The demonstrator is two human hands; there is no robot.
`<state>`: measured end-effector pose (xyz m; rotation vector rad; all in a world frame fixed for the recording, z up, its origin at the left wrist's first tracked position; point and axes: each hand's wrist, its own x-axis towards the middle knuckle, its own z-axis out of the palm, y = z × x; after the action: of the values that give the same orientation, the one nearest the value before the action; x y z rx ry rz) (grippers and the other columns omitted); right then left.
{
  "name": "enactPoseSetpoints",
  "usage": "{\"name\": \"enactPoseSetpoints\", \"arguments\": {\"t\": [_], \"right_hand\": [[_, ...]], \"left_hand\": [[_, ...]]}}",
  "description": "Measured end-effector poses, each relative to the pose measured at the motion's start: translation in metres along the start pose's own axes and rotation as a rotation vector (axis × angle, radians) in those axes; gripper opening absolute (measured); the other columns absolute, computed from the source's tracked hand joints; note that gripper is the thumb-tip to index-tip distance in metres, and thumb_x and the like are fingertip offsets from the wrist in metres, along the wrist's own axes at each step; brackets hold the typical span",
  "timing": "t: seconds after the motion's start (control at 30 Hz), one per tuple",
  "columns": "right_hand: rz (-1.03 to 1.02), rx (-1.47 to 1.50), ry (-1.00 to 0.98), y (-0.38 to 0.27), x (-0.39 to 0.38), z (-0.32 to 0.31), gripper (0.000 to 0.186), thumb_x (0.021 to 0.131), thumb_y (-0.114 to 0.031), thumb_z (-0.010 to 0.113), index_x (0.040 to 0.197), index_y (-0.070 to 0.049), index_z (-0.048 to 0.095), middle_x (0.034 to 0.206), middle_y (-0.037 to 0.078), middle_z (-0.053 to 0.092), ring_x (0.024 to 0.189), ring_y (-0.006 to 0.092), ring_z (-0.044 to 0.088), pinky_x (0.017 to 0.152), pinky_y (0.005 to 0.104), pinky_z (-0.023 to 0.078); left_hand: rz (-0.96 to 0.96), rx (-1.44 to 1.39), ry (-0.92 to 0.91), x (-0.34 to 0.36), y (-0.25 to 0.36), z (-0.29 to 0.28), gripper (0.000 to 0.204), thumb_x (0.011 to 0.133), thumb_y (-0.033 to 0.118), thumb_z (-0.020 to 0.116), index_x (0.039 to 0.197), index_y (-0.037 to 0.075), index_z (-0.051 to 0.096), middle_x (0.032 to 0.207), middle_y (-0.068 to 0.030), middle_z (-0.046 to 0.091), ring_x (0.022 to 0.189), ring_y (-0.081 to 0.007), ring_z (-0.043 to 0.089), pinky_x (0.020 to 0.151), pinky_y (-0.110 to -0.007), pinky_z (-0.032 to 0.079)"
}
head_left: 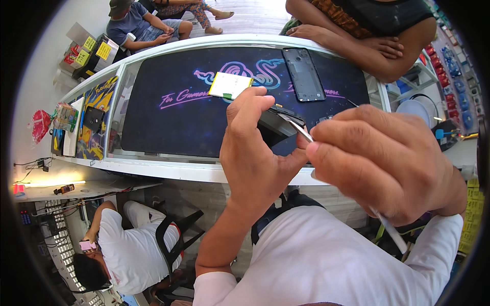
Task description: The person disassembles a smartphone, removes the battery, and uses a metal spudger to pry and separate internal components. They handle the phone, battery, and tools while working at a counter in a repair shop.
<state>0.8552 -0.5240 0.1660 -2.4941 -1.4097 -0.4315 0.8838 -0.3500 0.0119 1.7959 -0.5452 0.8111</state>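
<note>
My left hand [252, 137] grips an opened black phone [273, 128] by its edges, tilted up above the mat. My right hand [380, 158] is closed round a slim silver metal tool [304, 133], its narrow tip against the phone's upper edge. The tool's far end comes out below my right hand; whether it is a blade or a pry tool I cannot tell. Beyond my left hand a white, yellow-edged phone battery [230, 85] lies on the dark mat [168, 125]. A black phone back housing [304, 75] lies farther right. Small dark parts [324, 119] sit partly hidden behind my right hand.
The mat covers a white-framed glass counter [204, 172]. Across it a person leans on folded arms [352, 41]. Other people [140, 25] sit beyond at the left. A person in white [138, 239] sits on a black chair behind me. Coloured goods [451, 76] hang at the right.
</note>
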Motion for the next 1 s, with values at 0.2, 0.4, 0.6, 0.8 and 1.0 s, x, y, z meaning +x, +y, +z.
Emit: {"name": "enactPoseSetpoints", "arguments": {"t": [0.2, 0.4, 0.6, 0.8, 1.0], "right_hand": [[0.038, 0.091, 0.026, 0.010, 0.016, -0.001, 0.028, 0.081, -0.006, 0.084, 0.104, 0.004, 0.071, 0.092, 0.017, 0.073, 0.076, 0.0301, 0.073, 0.063, 0.0391, 0.058], [0.003, 0.092, 0.006, 0.014, 0.018, -0.006, 0.026, 0.082, -0.006, 0.083, 0.104, 0.003, 0.071, 0.093, 0.017, 0.074, 0.078, 0.0308, 0.074, 0.066, 0.0398, 0.058], [0.039, 0.078, -0.035, 0.022, 0.021, -0.010, 0.021, 0.085, -0.009, 0.081, 0.103, -0.002, 0.072, 0.094, 0.014, 0.076, 0.081, 0.0296, 0.075, 0.073, 0.0386, 0.059], [0.010, 0.050, -0.035, 0.022, 0.025, -0.008, 0.021, 0.085, -0.011, 0.081, 0.101, -0.002, 0.071, 0.093, 0.014, 0.075, 0.083, 0.0308, 0.075, 0.073, 0.0397, 0.059], [-0.072, -0.013, -0.194, 0.034, 0.020, -0.012, 0.028, 0.084, -0.011, 0.081, 0.107, -0.001, 0.068, 0.099, 0.014, 0.074, 0.088, 0.0314, 0.075, 0.071, 0.0394, 0.059]], "left_hand": [[-0.054, 0.015, 0.000, -0.001, 0.005, -0.002, 0.074, 0.072, 0.010, 0.088, 0.133, 0.005, 0.047, 0.126, -0.0197, 0.063, 0.115, -0.0387, 0.066, 0.095, -0.045, 0.058], [-0.042, 0.039, -0.002, 0.004, 0.004, -0.004, 0.075, 0.071, 0.009, 0.086, 0.134, 0.006, 0.045, 0.125, -0.0172, 0.061, 0.110, -0.0374, 0.066, 0.093, -0.044, 0.058], [-0.069, 0.050, -0.015, 0.003, 0.002, -0.006, 0.076, 0.071, 0.009, 0.085, 0.134, 0.007, 0.044, 0.127, -0.0160, 0.060, 0.109, -0.0358, 0.067, 0.090, -0.043, 0.058], [-0.081, 0.064, -0.018, 0.003, 0.002, -0.004, 0.074, 0.071, 0.009, 0.086, 0.133, 0.008, 0.044, 0.127, -0.0153, 0.061, 0.107, -0.0352, 0.069, 0.088, -0.042, 0.059], [-0.141, 0.108, -0.056, 0.014, 0.009, -0.004, 0.072, 0.073, 0.014, 0.088, 0.131, 0.009, 0.046, 0.122, -0.0115, 0.063, 0.100, -0.0324, 0.070, 0.085, -0.042, 0.059]]}}
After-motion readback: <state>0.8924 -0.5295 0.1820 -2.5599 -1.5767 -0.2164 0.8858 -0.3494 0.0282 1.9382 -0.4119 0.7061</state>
